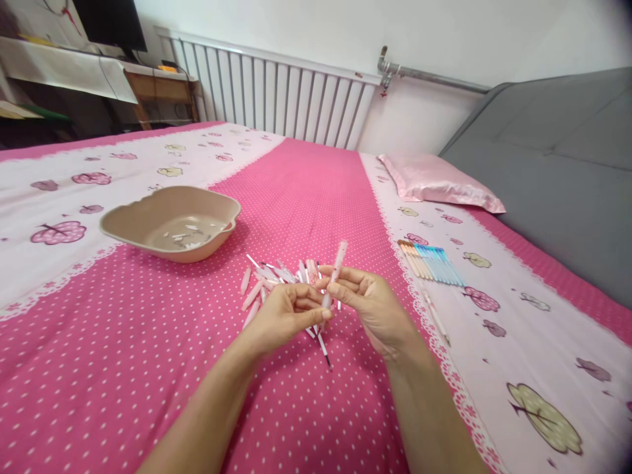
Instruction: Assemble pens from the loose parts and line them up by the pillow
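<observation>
My right hand pinches a pink pen barrel that points up and away from me. My left hand is closed at the barrel's lower end, fingertips meeting the right hand's. A thin refill with a black tip sticks out below the hands. Behind them, a loose pile of pink and white pen parts lies on the pink dotted bedsheet.
A beige bowl with a few scraps inside sits to the left. A neat row of assembled pens and one single pen lie to the right. A pink pillow, grey headboard and white radiator stand beyond.
</observation>
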{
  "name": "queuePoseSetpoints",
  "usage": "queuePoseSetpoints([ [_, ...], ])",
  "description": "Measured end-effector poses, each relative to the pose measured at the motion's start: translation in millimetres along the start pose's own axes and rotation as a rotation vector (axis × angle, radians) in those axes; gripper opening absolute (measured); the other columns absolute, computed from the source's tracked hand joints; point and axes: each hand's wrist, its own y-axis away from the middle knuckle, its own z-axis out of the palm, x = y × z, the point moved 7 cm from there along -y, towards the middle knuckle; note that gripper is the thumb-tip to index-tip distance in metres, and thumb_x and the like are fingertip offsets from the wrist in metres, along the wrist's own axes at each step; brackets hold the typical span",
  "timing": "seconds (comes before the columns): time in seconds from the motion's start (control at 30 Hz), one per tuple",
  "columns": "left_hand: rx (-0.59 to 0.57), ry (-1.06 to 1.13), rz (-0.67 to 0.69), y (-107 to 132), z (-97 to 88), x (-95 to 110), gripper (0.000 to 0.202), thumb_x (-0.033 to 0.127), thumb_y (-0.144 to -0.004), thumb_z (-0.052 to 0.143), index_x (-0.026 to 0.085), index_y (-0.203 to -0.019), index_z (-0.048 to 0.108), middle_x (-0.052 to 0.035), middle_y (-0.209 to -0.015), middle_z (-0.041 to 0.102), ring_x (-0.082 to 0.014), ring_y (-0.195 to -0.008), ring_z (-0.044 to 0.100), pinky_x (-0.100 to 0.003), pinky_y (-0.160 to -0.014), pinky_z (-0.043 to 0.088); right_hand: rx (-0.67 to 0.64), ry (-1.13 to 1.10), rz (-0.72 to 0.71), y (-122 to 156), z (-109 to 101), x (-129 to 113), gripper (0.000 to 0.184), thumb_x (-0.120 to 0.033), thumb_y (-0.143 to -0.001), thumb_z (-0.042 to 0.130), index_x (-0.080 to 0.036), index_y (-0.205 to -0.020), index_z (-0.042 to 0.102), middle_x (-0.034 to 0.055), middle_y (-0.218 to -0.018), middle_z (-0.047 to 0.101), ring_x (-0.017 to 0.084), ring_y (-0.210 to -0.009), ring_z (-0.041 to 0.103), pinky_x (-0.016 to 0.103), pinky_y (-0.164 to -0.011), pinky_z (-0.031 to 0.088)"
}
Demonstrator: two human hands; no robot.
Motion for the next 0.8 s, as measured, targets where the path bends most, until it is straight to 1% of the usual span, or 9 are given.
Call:
queuePoseSetpoints([
  [0.13,0.062,-0.030,-0.010,0.1,-2.3,0.0,0.033,0.036,-0.057,0.080,0.010,-0.069,0.063,-0.0033,-0.059,0.066,-0.0095,-0.053,0.056,-0.021,-0.053,0.039,-0.007,0.008,0.004,0.8,0.6,0.0,0.030,-0.028,-0.065,0.079,-0.021,-0.093,0.072,0.0036,-0.086,0.073,0.018,-0.085,0.068,0.034,-0.084,0.052],
  [0.27,0.104,-0.053,-0.010,-0.1,-3.1,1.8,0.030,0.032,-0.055,0.081,0.011,-0.065,0.063,-0.0025,-0.056,0.065,-0.0090,-0.051,0.056,-0.020,-0.051,0.039,-0.010,0.029,0.001,1.3,1.2,-0.1,0.031,-0.030,-0.066,0.079,-0.020,-0.095,0.071,0.0051,-0.087,0.073,0.021,-0.090,0.068,0.038,-0.087,0.051],
  [0.47,0.145,-0.063,0.016,0.1,-3.9,4.4,0.028,0.029,-0.054,0.082,0.011,-0.063,0.061,-0.0001,-0.053,0.062,-0.0078,-0.048,0.053,-0.019,-0.049,0.038,-0.008,0.046,-0.004,1.1,2.6,0.2,0.029,-0.031,-0.067,0.078,-0.022,-0.094,0.072,0.0042,-0.086,0.073,0.021,-0.090,0.068,0.040,-0.090,0.050],
  [0.57,0.136,-0.037,0.034,0.0,-3.4,4.4,0.029,0.029,-0.055,0.082,0.011,-0.067,0.063,-0.0004,-0.056,0.063,-0.0088,-0.050,0.056,-0.020,-0.050,0.040,-0.004,0.049,-0.009,0.5,4.0,0.6,0.028,-0.031,-0.068,0.077,-0.021,-0.094,0.071,0.0054,-0.093,0.072,0.021,-0.092,0.067,0.038,-0.088,0.052],
  [0.63,0.131,0.023,0.048,-0.1,-3.9,5.1,0.032,0.031,-0.055,0.082,0.011,-0.074,0.063,-0.0015,-0.062,0.066,-0.0099,-0.054,0.059,-0.021,-0.054,0.043,-0.001,0.044,-0.007,0.2,4.1,1.2,0.034,-0.030,-0.068,0.077,-0.022,-0.101,0.068,0.0062,-0.100,0.071,0.021,-0.096,0.066,0.038,-0.088,0.052],
  [0.73,0.135,0.116,0.052,-0.1,-6.5,6.3,0.038,0.034,-0.058,0.080,0.012,-0.084,0.063,-0.0027,-0.064,0.069,-0.0118,-0.058,0.062,-0.023,-0.060,0.047,0.005,0.070,-0.036,-0.1,2.1,0.0,0.045,-0.028,-0.068,0.078,-0.024,-0.110,0.063,0.0062,-0.116,0.065,0.019,-0.108,0.060,0.035,-0.094,0.048],
  [0.8,0.167,0.155,0.057,0.3,-10.7,6.9,0.040,0.035,-0.060,0.080,0.012,-0.088,0.062,-0.0029,-0.064,0.069,-0.0126,-0.059,0.063,-0.023,-0.061,0.047,0.031,0.147,-0.085,-0.5,-1.5,-2.2,0.045,-0.026,-0.067,0.078,-0.023,-0.109,0.061,0.0060,-0.119,0.062,0.018,-0.110,0.058,0.032,-0.096,0.046],
])
